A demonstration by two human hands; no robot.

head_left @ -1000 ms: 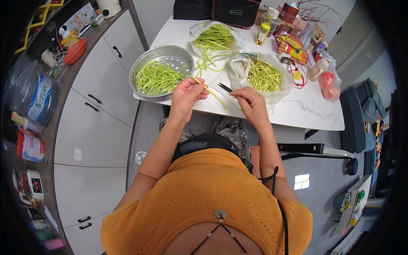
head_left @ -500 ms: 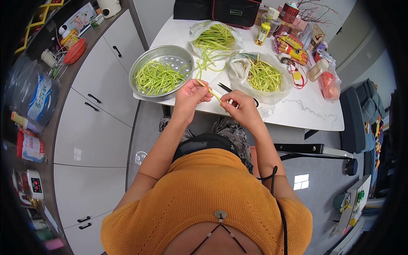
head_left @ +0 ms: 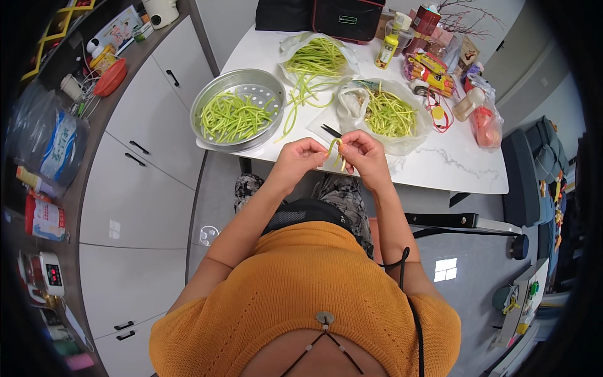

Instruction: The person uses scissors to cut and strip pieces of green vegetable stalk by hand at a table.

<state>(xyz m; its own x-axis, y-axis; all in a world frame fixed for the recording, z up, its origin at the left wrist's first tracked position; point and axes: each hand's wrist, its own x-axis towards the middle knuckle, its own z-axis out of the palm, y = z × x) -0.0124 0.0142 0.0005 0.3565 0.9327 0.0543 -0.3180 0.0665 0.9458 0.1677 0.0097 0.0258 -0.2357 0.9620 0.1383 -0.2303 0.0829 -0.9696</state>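
A thin green stalk [head_left: 336,144], like a garlic scape, bends in a loop between my fingertips over the table's front edge. My left hand [head_left: 299,161] pinches its left side, and my right hand [head_left: 364,157] grips it on the right. To the left stands a round metal strainer pan [head_left: 271,129] holding short cut pieces of stalk [head_left: 229,117]. Behind my hands, whole long stalks [head_left: 320,56] spill from an open plastic bag [head_left: 290,45]. Another plastic bag [head_left: 411,143] at the right holds more stalk pieces [head_left: 391,113]. Black scissors [head_left: 330,131] lie partly hidden behind my right hand.
On the white table [head_left: 465,164] stand a yellow bottle [head_left: 387,50], a black bag [head_left: 347,22], snack packets [head_left: 430,72] and a pinkish bag [head_left: 487,125]. White cabinets [head_left: 138,195] line the left. A black-and-white bar [head_left: 465,221] lies at my right.
Both hands have shifted, the left one to the right and downward, closer to the right one. The stalk, straight before, is now bent in a loop.
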